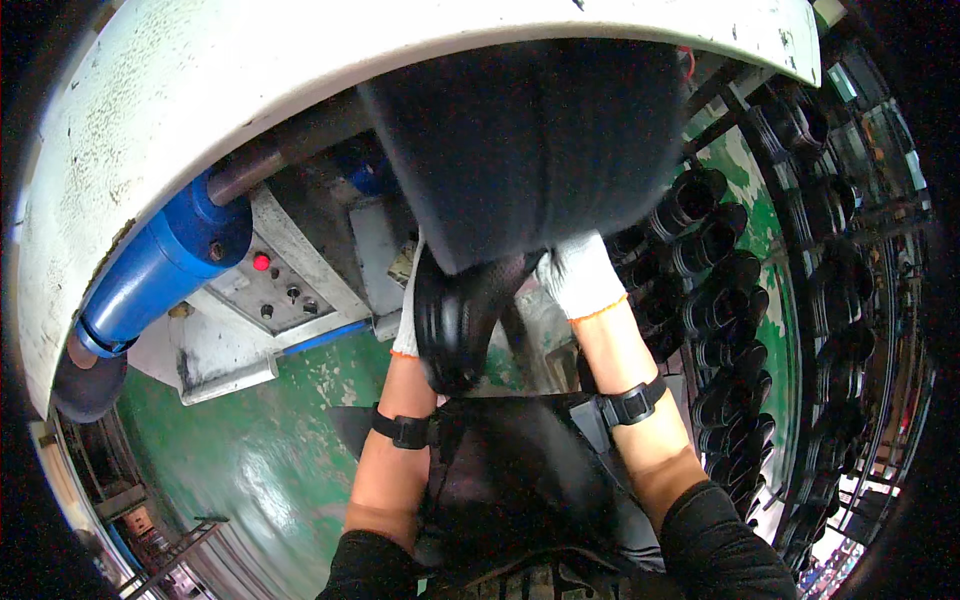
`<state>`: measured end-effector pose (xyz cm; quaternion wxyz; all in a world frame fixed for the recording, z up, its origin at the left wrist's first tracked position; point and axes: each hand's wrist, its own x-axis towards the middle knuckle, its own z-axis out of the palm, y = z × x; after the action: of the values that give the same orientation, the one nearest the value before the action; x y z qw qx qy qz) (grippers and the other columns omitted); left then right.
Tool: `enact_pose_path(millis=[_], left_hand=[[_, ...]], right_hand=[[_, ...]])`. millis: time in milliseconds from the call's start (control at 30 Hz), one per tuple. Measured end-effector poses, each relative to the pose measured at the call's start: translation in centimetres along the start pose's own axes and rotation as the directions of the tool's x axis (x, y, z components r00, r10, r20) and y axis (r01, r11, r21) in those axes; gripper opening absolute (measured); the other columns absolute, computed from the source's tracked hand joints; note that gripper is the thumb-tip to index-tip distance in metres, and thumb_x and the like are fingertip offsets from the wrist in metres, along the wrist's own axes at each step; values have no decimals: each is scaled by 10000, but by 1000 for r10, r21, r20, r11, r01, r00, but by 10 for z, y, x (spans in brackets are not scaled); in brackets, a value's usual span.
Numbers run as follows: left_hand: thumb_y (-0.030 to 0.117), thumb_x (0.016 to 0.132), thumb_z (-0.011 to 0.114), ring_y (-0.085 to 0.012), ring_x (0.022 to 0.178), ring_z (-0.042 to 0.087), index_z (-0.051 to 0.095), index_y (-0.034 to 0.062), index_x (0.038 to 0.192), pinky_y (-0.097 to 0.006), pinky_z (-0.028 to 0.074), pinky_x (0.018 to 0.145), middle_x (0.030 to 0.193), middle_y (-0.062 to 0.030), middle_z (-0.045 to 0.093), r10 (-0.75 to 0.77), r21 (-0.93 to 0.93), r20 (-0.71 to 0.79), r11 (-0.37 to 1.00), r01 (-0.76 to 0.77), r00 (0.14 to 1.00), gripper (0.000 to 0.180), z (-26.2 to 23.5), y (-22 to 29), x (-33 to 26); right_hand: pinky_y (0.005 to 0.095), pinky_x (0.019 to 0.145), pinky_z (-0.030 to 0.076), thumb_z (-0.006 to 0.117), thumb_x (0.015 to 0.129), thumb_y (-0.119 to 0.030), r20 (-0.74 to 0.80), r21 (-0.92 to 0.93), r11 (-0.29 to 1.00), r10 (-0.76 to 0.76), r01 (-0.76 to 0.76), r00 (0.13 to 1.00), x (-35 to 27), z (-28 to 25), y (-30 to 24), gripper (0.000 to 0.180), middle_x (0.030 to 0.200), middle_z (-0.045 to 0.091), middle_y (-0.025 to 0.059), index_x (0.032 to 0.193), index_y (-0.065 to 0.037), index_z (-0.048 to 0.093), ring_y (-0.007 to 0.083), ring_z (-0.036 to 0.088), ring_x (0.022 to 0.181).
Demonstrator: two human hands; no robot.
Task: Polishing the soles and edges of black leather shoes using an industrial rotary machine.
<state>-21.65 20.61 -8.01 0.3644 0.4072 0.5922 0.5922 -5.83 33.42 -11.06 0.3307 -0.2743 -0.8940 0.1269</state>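
Note:
A black shoe (458, 325) with a mesh upper hangs sole-out between my two hands, just below a large dark blurred mass (530, 140) on the white machine (130, 130). My left hand (408, 325), in a white knit glove with an orange cuff, is mostly hidden behind the shoe and grips its left side. Gloved the same way, my right hand (578, 275) holds the shoe's upper part at the right. Both wrists wear black straps. A black apron (510, 480) covers my front.
A blue cylinder (165, 260) slants across the machine at left, above a grey control panel (270, 290) with a red button. Racks at the right (730, 300) hold several black shoes in rows. The floor (250, 450) is worn green paint.

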Motion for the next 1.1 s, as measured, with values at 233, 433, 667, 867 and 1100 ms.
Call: enact_pose_path(millis=[233,433,667,867,1100], left_hand=[[268,939,590,-269,1086,627,566,55,1288,-404,532,898,1185,-118,654,39,-33,4,999,-39,999,409,31,-13,-3],[293,973,534,-320,1130,613,520,57,1346,-458,512,976,1297,-143,602,-118,-868,59,484,109,991,442,18,-88,6],[453,1025,371,-284,1374,374,317,73,1496,-443,365,1115,1527,-100,379,-199,-795,144,560,233,969,607,44,-43,26],[470,1021,386,-301,1254,512,484,107,1393,-479,432,1055,1410,-103,522,-599,-926,-57,330,182,799,529,43,-20,45],[534,992,395,-309,1214,538,525,128,1360,-465,453,1027,1335,-81,583,-477,-939,-179,343,-5,861,563,26,-12,49]], right_hand=[[461,963,451,482,727,41,-5,-12,994,106,-106,994,1,-52,26,455,1103,592,293,1173,49,568,507,530,1024],[366,1133,352,440,934,65,377,580,672,280,-460,883,17,-72,10,365,1328,561,167,1288,36,522,287,495,1259],[338,1001,479,450,967,3,518,828,-350,176,-438,837,13,-79,15,287,1242,628,177,1216,66,578,257,615,1122],[424,1043,465,430,978,-51,502,810,-454,210,-371,839,22,-70,-20,312,1304,573,228,1239,69,554,344,598,1133],[466,966,455,516,861,-120,250,-126,986,-76,110,965,9,-45,-22,375,1154,609,272,1184,57,585,402,581,1061]])
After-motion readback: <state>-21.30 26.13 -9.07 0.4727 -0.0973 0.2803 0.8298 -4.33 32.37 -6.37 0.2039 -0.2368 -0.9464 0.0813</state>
